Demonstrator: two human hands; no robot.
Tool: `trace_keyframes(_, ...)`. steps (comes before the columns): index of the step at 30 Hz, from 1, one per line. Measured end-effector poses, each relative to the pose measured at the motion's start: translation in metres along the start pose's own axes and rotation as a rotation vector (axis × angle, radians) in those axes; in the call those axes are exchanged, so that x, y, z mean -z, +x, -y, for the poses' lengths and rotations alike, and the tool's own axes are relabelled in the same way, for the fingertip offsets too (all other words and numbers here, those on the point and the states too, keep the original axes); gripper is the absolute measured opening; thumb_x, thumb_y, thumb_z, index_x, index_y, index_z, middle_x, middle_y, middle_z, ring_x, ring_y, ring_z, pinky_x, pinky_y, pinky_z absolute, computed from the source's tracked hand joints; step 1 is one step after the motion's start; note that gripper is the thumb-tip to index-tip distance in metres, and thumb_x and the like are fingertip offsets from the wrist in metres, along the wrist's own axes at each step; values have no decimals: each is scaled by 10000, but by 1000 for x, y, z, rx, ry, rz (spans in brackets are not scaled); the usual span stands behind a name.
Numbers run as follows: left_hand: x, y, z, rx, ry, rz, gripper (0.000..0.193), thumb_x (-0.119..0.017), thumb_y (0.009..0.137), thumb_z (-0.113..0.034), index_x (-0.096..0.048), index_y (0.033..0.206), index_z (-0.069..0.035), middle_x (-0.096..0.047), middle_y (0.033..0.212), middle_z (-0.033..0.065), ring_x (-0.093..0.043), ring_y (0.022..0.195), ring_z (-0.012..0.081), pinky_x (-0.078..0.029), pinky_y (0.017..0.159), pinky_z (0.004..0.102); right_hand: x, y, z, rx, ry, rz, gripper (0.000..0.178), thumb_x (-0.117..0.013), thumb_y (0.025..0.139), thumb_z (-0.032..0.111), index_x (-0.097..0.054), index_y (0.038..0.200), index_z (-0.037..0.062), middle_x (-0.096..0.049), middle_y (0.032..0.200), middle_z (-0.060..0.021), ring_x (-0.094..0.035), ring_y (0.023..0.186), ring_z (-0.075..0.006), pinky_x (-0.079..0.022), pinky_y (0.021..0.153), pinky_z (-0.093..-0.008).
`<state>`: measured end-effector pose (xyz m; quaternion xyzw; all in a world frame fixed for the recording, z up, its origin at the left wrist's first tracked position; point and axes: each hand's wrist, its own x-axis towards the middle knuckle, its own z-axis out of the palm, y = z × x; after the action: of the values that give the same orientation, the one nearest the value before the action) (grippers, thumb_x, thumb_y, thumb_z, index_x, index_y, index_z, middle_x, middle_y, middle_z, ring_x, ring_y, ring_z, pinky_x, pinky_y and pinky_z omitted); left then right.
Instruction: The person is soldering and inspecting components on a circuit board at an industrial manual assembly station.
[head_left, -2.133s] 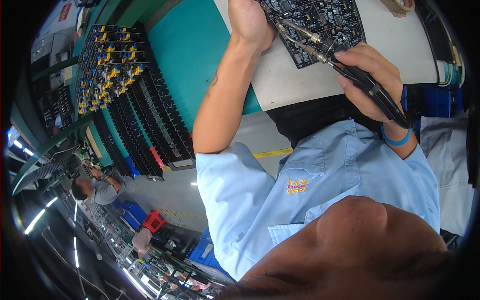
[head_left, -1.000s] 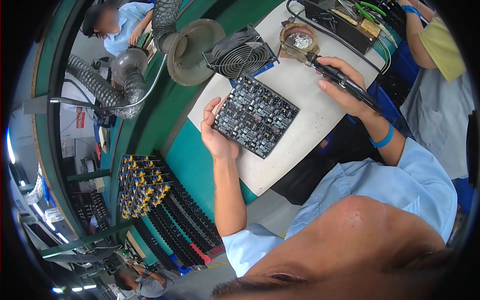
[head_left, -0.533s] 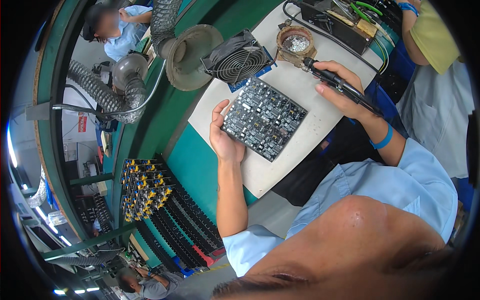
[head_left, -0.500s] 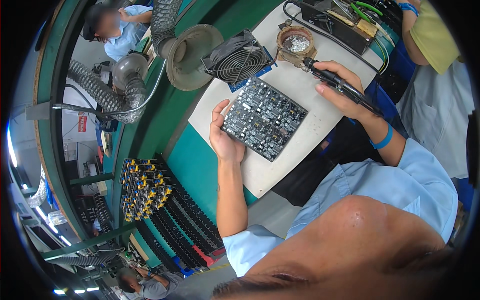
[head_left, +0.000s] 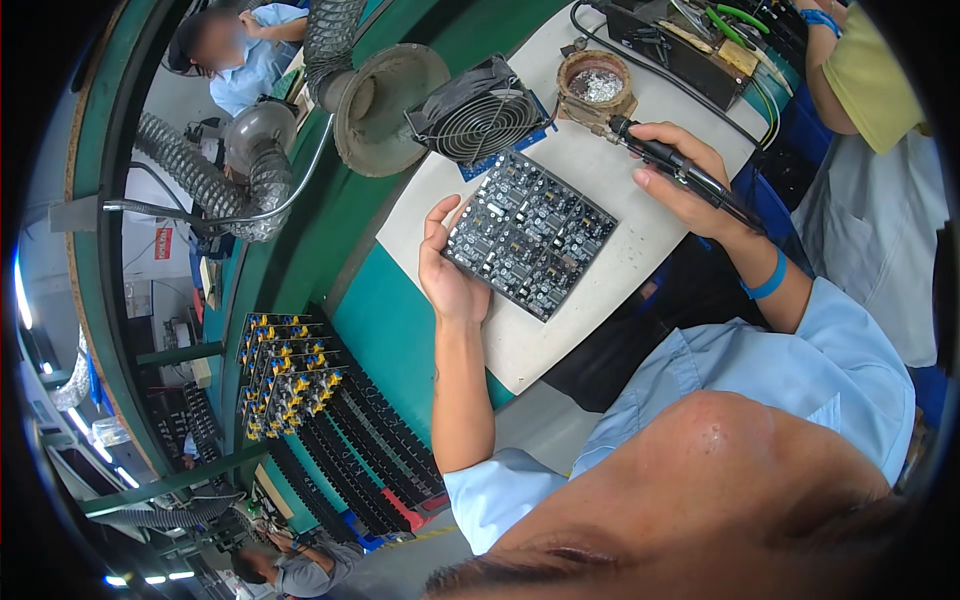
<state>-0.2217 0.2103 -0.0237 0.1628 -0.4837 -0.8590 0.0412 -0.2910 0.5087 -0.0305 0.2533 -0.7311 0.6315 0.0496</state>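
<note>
My left hand grips a square black circuit board by its left edge, thumb hidden. Small white, silver and yellowish parts crowd the board's upper face, which is tilted toward me. In my right hand is a soldering iron with a black handle, held between thumb and fingers. Its front end meets the near rim of a round brown metal pot holding silvery bits; whether it touches I cannot tell. Just beyond the board stands a black fan with a round wire grille, beside a blue piece.
A funnel-shaped extraction hood opens behind the fan. Stacked boards with yellow parts and long black slotted racks lie at left. A black box with tools sits at far right. A co-worker's arm is close at right.
Both hands keep nearly the same place and hold. The whole view has shifted very slightly; nothing is taken up or let go.
</note>
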Motion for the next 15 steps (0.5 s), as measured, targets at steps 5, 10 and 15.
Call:
trace_keyframes(5, 1, 1, 0, 2, -20, 1, 491, -358, 911, -298, -474, 1335, -78, -589, 1277, 221, -597, 1124, 334, -480, 939, 454, -1, 2, 1, 22, -17, 2, 426, -669, 840, 25, -588, 1258, 1, -644, 1087, -109, -613, 942, -185, -480, 855, -293)
trace_keyframes(10, 0, 0, 0, 2, -36, 6, 491, -355, 912, -302, -479, 1330, -76, -594, 1271, 224, -598, 1122, 334, -482, 934, 456, -1, 1, 0, 42, -28, 0, 418, -671, 841, 22, -595, 1251, 4, -646, 1070, -105, -604, 915, -176, -475, 836, -285)
trace_keyframes(15, 1, 1, 0, 4, -48, 3, 488, -354, 916, -302, -485, 1324, -70, -599, 1265, 226, -602, 1114, 334, -486, 928, 455, -4, 2, 0, 64, -19, -26, 399, -674, 842, 16, -613, 1236, 12, -652, 1045, -84, -579, 843, -148, -462, 779, -253)
